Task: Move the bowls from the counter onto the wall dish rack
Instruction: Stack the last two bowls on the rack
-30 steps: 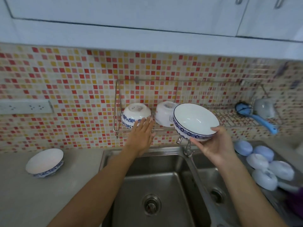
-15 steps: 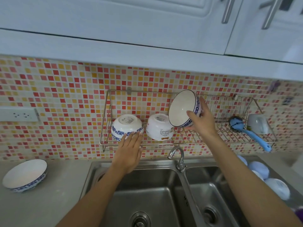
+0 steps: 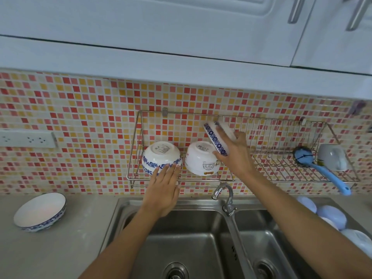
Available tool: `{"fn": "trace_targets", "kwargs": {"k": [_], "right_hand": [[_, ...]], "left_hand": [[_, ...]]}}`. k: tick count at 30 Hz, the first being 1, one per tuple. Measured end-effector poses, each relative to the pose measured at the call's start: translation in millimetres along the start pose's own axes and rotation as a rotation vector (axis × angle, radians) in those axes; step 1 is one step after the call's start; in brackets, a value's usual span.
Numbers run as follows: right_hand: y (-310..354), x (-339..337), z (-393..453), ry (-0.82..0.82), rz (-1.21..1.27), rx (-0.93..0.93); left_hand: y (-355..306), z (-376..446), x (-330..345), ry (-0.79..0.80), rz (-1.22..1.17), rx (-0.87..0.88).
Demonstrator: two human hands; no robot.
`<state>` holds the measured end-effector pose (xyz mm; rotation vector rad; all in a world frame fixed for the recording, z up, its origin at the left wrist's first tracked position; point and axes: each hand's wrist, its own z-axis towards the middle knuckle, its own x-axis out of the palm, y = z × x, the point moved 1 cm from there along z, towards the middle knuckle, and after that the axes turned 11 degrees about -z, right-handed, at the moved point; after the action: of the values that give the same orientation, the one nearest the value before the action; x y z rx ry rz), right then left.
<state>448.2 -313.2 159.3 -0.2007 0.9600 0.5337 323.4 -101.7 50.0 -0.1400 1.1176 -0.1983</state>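
Socket strip (image 3: 27,139): on the mosaic wall at far left, above the table.
Table (image 3: 60,250): grey surface left of the sink.
Shallow bowl (image 3: 40,212): blue-rimmed, upright on the table, well apart from the rack and from both hands.
Wall dish rack (image 3: 281,170): wire shelf fixed to the tiles above the sink.
Floral bowl (image 3: 161,157): upside down at the rack's left end, foot ring facing out.
Left hand (image 3: 164,190): grip apart, fingers straight and flat, fingertips (image 3: 171,167) touching the floral bowl's lower rim at the rack's front rail.
Printed bowl (image 3: 201,161): white, upside down on the rack, just right of the floral bowl.
Held bowl (image 3: 216,137): blue-patterned rim, tilted on edge inside the rack, above and just right of the printed bowl; whether it touches that bowl or the wires cannot be told.
Right hand (image 3: 234,152): grip clamped on the held bowl, fingers curled over its outside.
Tap (image 3: 224,195): below the rack, over the sink divider.
Double sink (image 3: 191,248): steel, under both forearms.
Blue brush (image 3: 320,168): lying on the rack's right part, handle hanging over the front.
Grey cup (image 3: 333,160): tipped over at the rack's right end, beside the brush.
Pale blue bowls (image 3: 330,216): upside down, clustered at right of the sink.
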Motion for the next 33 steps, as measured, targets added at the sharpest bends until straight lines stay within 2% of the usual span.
{"fn": "trace_targets", "kwargs": {"k": [6, 14, 27, 33], "right_hand": [[15, 23, -6, 0.118, -0.195, -0.142], [26, 39, -12, 0.224, -0.271, -0.255], [15, 48, -11, 0.206, -0.119, -0.3], [20, 44, -8, 0.249, -0.185, -0.313]], "left_hand": [[-1, -1, -2, 0.012, -0.013, -0.004], [-3, 0, -3, 0.022, -0.01, -0.014], [-3, 0, -1, 0.03, -0.002, -0.027], [-4, 0, -3, 0.048, 0.024, -0.036]]}}
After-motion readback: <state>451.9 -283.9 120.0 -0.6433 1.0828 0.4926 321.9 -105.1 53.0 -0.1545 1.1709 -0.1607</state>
